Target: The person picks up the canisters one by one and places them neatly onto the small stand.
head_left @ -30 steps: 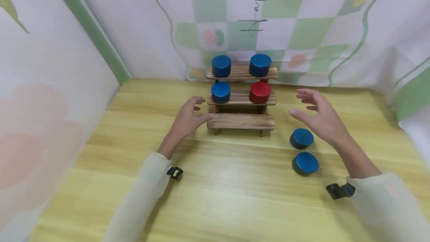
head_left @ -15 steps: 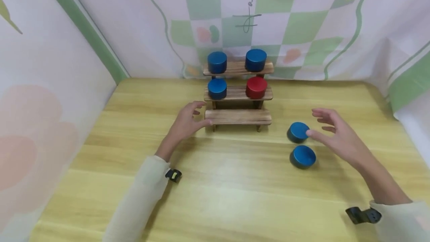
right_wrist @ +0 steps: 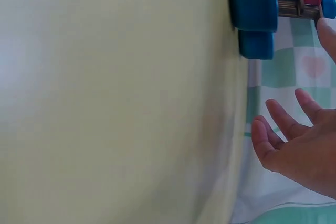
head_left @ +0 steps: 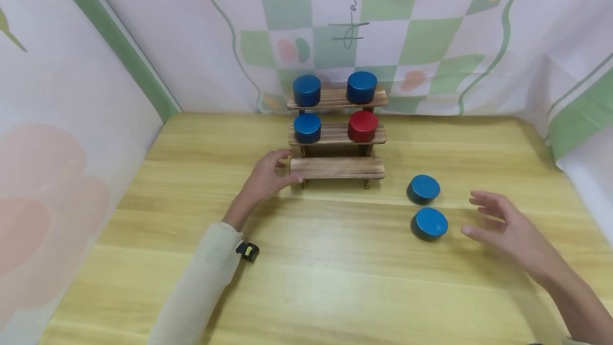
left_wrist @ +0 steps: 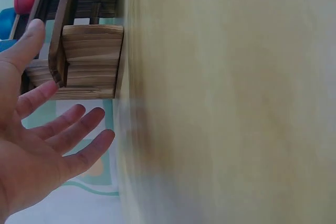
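Note:
A three-tier wooden stand [head_left: 337, 168] is at the back of the table. Two blue round tins, one on the left [head_left: 307, 91] and one on the right [head_left: 362, 88], sit on its top tier. The middle tier bears a blue tin [head_left: 307, 128] and a red tin [head_left: 363, 125]; its bottom tier is bare. My left hand [head_left: 265, 177] is at the left end of the bottom tier, thumb and fingers apart; whether it touches cannot be told. My right hand [head_left: 514, 236] hovers right of two blue tins, the farther [head_left: 423, 189] and the nearer [head_left: 429, 223], holding nothing.
The wooden table [head_left: 306, 281] runs up to a patterned cloth [head_left: 335, 31] hanging close behind the stand. Another cloth wall [head_left: 81, 137] borders the left side, and cloth also hangs at the far right.
My right hand has moved right and nearer to me, from behind the loose blue tins to their right. My left hand stays by the stand. The view has shifted slightly.

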`<control>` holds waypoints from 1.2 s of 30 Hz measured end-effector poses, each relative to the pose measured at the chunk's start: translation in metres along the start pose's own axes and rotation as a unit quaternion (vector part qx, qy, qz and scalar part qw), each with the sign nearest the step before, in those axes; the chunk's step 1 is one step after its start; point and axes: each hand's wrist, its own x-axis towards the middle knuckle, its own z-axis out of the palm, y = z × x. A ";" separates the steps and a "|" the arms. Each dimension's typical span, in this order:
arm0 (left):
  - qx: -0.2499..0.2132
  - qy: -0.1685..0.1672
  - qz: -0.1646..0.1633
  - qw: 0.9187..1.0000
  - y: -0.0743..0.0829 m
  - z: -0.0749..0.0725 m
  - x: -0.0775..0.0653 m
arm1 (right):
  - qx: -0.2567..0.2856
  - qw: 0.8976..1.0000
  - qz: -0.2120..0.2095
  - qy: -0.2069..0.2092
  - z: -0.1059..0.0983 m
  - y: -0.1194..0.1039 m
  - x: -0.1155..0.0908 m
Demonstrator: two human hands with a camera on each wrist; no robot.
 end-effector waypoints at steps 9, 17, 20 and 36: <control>0.006 -0.008 0.006 1.000 0.000 0.002 0.002 | -0.014 1.000 -0.006 0.013 0.021 0.003 -0.014; 0.015 -0.011 0.002 1.000 0.001 0.003 0.003 | -0.022 0.999 -0.032 0.003 0.029 -0.001 -0.014; 0.011 -0.015 -0.005 1.000 0.001 0.004 0.003 | -0.032 0.999 -0.039 0.006 0.031 -0.003 -0.013; -0.020 -0.021 -0.025 0.999 -0.001 0.005 0.005 | -0.058 0.998 -0.024 0.004 0.052 -0.020 0.003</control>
